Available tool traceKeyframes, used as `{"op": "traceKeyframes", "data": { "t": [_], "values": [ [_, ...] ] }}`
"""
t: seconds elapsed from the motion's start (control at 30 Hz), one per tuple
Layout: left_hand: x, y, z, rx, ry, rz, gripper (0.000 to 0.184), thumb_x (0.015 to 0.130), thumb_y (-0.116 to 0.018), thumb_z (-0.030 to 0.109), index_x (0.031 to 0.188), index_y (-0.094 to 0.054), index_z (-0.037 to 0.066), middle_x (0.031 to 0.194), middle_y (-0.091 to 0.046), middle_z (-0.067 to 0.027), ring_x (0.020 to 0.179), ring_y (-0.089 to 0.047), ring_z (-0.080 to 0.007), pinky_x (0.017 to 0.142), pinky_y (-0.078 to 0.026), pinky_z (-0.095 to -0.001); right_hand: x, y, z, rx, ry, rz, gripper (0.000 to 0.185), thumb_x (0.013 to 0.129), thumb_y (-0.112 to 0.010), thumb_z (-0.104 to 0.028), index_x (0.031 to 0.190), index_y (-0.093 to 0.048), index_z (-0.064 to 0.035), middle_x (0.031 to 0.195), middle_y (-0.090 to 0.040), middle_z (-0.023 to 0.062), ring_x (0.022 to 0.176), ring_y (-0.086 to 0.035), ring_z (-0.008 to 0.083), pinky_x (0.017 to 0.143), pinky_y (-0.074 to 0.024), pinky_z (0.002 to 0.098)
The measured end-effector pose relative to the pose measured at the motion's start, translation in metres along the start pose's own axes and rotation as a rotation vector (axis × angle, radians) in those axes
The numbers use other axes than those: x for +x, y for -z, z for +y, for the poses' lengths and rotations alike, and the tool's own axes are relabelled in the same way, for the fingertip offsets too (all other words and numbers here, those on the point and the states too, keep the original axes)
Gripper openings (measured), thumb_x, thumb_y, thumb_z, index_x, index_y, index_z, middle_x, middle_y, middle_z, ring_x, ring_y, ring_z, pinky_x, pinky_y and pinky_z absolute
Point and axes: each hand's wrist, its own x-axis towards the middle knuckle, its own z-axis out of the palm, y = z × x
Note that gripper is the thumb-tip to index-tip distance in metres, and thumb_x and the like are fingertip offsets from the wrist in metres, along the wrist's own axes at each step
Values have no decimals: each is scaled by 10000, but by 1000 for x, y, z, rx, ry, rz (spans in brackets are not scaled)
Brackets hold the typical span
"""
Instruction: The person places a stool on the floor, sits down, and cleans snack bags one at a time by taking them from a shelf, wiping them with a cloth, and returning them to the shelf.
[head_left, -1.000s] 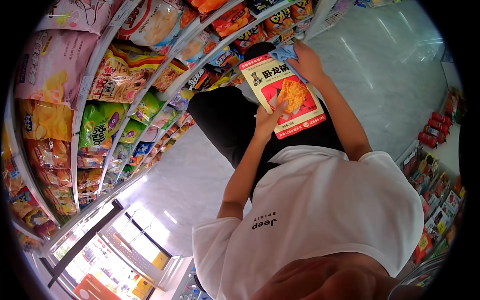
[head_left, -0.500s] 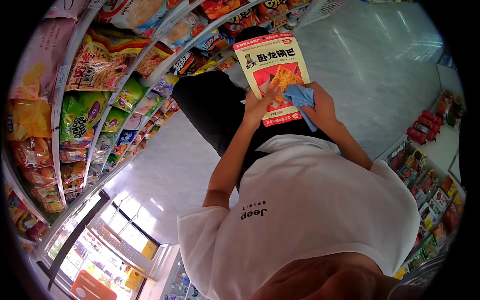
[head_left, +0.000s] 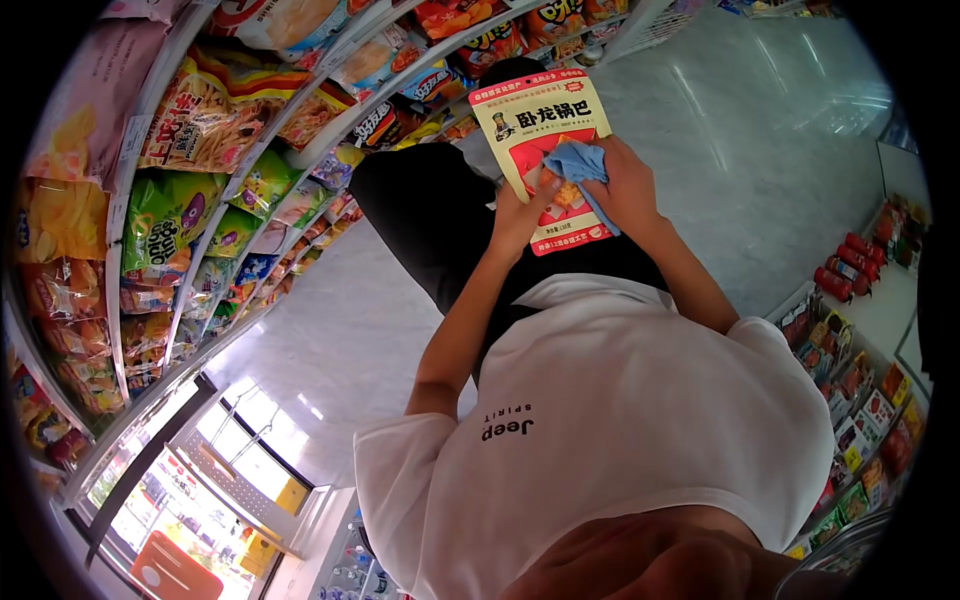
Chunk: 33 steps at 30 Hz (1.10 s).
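A cream and red snack packet (head_left: 548,112) is tilted slightly over my lap, its printed front facing up. My left hand (head_left: 520,214) grips its lower left side, with the thumb on the front. Bunched in my right hand (head_left: 627,186) is a blue cloth (head_left: 578,161), which lies against the middle of the packet's front, over the food picture. One end of the cloth hangs down along the packet's right side. The fingers of my right hand are bent around the cloth and partly hidden.
Shelves (head_left: 232,180) of snack bags curve along the left, close to my left knee. Grey floor (head_left: 740,130) shows beyond my legs. Red cylindrical items (head_left: 848,268) and a rack of packets (head_left: 850,430) stand at the right. A bright window (head_left: 265,430) is at lower left.
My right hand has moved the cloth from the packet's upper right corner to lower on its front, then slightly up and left. My left hand still holds the packet.
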Motion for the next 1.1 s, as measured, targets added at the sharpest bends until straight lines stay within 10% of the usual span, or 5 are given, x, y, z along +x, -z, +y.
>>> {"op": "traceKeyframes", "data": {
  "t": [1.1],
  "values": [
    [1,14,-3,-27,186,-50,450,969,-718,235,1315,-536,13,1101,-680,-84,924,-703,-158,804,-586,-293,132,-86,-1,-83,335,-120,498,788,-784,-305,1197,-643,-58,1051,-638,112,1022,-654,328,808,-554,436]
  ]
}}
